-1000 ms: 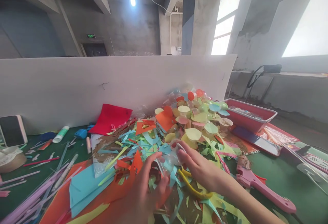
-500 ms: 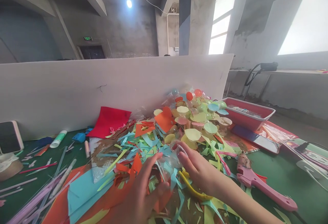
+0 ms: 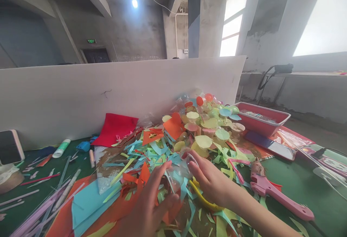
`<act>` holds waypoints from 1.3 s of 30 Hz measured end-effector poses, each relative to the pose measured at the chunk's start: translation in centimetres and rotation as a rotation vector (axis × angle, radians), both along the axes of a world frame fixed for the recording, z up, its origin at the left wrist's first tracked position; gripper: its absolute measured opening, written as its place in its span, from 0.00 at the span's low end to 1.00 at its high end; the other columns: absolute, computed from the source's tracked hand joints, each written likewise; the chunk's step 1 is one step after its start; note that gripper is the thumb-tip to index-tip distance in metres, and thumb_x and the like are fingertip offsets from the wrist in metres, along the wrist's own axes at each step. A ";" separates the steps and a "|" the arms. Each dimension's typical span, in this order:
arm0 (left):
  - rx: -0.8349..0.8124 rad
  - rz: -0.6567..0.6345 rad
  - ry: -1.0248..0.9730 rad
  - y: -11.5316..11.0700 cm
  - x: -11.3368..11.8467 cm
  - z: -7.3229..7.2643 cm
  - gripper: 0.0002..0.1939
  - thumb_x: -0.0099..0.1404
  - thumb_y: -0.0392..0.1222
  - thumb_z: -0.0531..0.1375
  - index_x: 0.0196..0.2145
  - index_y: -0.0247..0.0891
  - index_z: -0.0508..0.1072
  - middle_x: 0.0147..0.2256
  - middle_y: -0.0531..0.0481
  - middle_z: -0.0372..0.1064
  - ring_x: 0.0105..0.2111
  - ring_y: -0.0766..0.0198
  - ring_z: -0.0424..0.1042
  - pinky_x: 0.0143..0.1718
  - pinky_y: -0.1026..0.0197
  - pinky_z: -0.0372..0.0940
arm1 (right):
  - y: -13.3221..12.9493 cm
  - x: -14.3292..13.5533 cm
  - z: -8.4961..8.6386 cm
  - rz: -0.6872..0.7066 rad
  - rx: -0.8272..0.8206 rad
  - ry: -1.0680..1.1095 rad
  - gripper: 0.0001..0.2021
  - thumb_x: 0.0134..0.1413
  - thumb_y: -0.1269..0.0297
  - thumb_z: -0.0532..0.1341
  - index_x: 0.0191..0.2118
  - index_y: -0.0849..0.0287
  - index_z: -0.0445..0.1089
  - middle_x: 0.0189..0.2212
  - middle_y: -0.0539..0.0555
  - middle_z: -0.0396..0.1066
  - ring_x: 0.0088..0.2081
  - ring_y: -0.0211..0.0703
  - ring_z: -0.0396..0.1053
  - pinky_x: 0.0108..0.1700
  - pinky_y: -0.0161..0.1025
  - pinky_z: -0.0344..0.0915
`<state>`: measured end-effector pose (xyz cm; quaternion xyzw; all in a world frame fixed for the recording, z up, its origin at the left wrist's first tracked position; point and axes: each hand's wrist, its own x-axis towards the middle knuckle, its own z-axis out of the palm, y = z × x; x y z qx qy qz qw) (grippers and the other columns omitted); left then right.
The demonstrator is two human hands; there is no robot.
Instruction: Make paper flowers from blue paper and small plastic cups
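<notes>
clear plastic piece cupped between two hands, right over the paper scraps

so the left hand curves in, thumb and index partway apart with the piece between them. the right hand comes in from the lower right, thumb and fingertips pinched tight on what looks like its far side. it's smooth, see-through, kinda rounded; an edge near the left fingers slants down to the right, but can't tell the long axis. just beyond sit flat, roundish paper discs.
</notes>
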<state>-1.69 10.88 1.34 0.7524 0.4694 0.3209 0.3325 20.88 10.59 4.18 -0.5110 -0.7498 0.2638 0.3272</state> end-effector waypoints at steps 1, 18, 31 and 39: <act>0.009 -0.008 0.010 0.1 -0.2 -0.1 0.31 0.64 0.58 0.58 0.63 0.55 0.58 0.65 0.51 0.55 0.65 0.49 0.52 0.60 0.49 0.59 | 0.0 0.0 0.0 -0.001 0.004 -0.004 0.21 0.68 0.47 0.38 0.41 0.56 0.59 0.34 0.54 0.66 0.42 0.49 0.68 0.47 0.46 0.64; 0.088 0.038 -0.083 -0.5 0.7 0.6 0.28 0.63 0.61 0.58 0.59 0.56 0.64 0.61 0.51 0.63 0.64 0.50 0.57 0.58 0.55 0.62 | 0.1 -0.2 -0.4 -0.023 0.054 -0.047 0.21 0.69 0.49 0.38 0.44 0.56 0.62 0.37 0.56 0.71 0.40 0.49 0.70 0.43 0.43 0.64; 0.248 0.013 -0.048 -0.4 0.6 0.1 0.26 0.65 0.56 0.57 0.60 0.55 0.63 0.58 0.49 0.65 0.62 0.51 0.60 0.58 0.54 0.62 | 0.1 -0.3 -0.2 -0.026 0.094 -0.055 0.21 0.70 0.50 0.39 0.44 0.56 0.64 0.31 0.52 0.70 0.31 0.44 0.68 0.37 0.39 0.63; 0.246 -0.082 0.057 0.4 -0.4 0.2 0.26 0.66 0.53 0.57 0.62 0.57 0.61 0.60 0.50 0.63 0.63 0.51 0.59 0.58 0.56 0.63 | 0.0 -0.3 -0.1 -0.018 0.128 -0.049 0.20 0.70 0.51 0.40 0.46 0.56 0.63 0.33 0.53 0.71 0.34 0.45 0.70 0.39 0.39 0.63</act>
